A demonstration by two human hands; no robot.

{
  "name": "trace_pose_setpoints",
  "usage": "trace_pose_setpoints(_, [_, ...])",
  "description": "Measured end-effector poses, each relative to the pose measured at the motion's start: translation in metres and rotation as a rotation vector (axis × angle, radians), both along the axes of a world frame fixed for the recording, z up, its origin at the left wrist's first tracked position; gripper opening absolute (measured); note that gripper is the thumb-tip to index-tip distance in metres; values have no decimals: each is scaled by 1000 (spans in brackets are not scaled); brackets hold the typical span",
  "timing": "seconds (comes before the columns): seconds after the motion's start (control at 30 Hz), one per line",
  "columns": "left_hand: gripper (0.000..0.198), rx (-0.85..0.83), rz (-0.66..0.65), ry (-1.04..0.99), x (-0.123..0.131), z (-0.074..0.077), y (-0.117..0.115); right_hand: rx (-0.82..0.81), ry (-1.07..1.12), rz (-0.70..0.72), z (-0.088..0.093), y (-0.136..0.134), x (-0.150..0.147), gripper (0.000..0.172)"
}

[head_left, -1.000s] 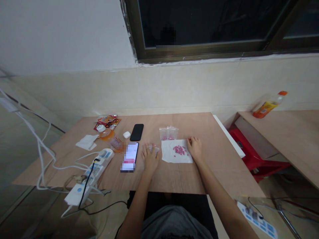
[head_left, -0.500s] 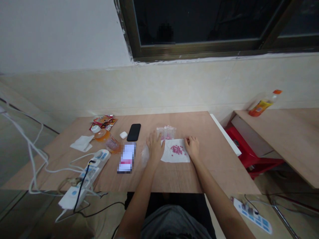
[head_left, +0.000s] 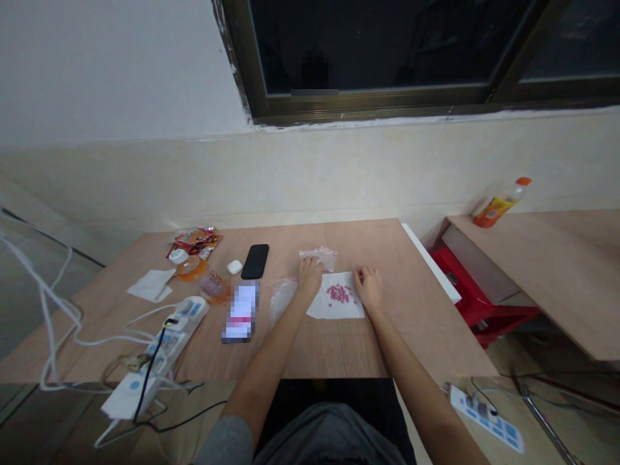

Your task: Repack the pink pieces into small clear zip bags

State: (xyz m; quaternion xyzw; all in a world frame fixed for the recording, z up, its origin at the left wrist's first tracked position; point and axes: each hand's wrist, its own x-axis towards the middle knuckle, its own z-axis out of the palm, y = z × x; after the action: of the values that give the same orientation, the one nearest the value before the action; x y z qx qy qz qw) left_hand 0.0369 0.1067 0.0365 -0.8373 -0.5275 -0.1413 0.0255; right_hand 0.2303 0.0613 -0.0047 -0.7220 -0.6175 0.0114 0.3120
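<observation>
A white paper sheet [head_left: 339,311] lies on the table with many small pink pieces [head_left: 339,294] in a loose cluster on it. My left hand [head_left: 310,278] rests at the sheet's upper left, its bent fingertips over the lower left of a small clear zip bag [head_left: 328,259]. Whether those fingers pinch the bag or the paper is hidden. At the sheet's upper right edge, my right hand [head_left: 370,289] has its thumb and curled fingers closed on the paper. A larger clear plastic bag [head_left: 281,297] lies flat left of my left forearm.
Leftward lie a lit phone [head_left: 241,313], a dark phone [head_left: 255,261], a white case [head_left: 235,267], an orange drink bottle [head_left: 198,274], tissues [head_left: 151,285], red wrappers [head_left: 194,243] and a power strip [head_left: 159,355] with cables. A red stool [head_left: 465,284] stands right of the table.
My left hand has drawn its spread fingers in and shifted toward the paper and zip bag, uncovering more of the larger bag. The right hand stays at the paper's edge. The view has shifted slightly.
</observation>
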Motion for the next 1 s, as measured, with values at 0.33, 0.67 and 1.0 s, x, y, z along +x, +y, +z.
trace_pose_setpoints(0.33, [19,-205,6,-1043,-13,58,-25,75,199,-68,14,-9,-10,32])
trace_pose_setpoints(0.67, [36,-525,135,-1529,-35,70,-78,-34,1259,311,32,-49,-82,39])
trace_pose_setpoints(1.0, [56,-346,218,-1374,-43,65,-112,11,1170,333,41,-75,-83,31])
